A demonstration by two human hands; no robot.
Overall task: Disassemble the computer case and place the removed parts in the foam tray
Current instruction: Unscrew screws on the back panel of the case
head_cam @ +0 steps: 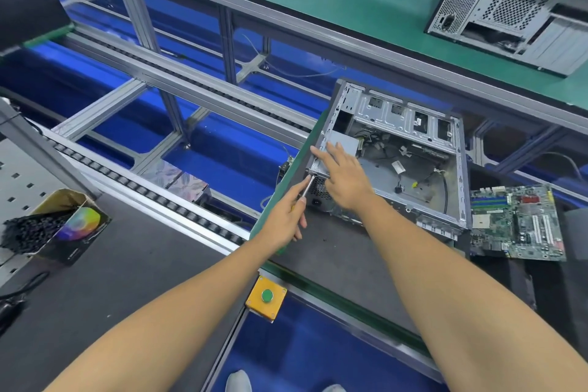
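Now, case: I saw the computer case (pixel 410 153) lying open on its side on the dark mat, the loose circuit board (pixel 517 223) just beside it.
Left hand: my left hand (pixel 286 213) was wrapped round the screwdriver (pixel 308 187), tip at the case's rear corner.
Right hand: my right hand (pixel 342 175) lay flat, fingers straight, on the power supply (pixel 345 141).
Tray: no foam tray in sight.
Risk: I judged the tip could slip off the screw; the freed screw could roll off the edge.
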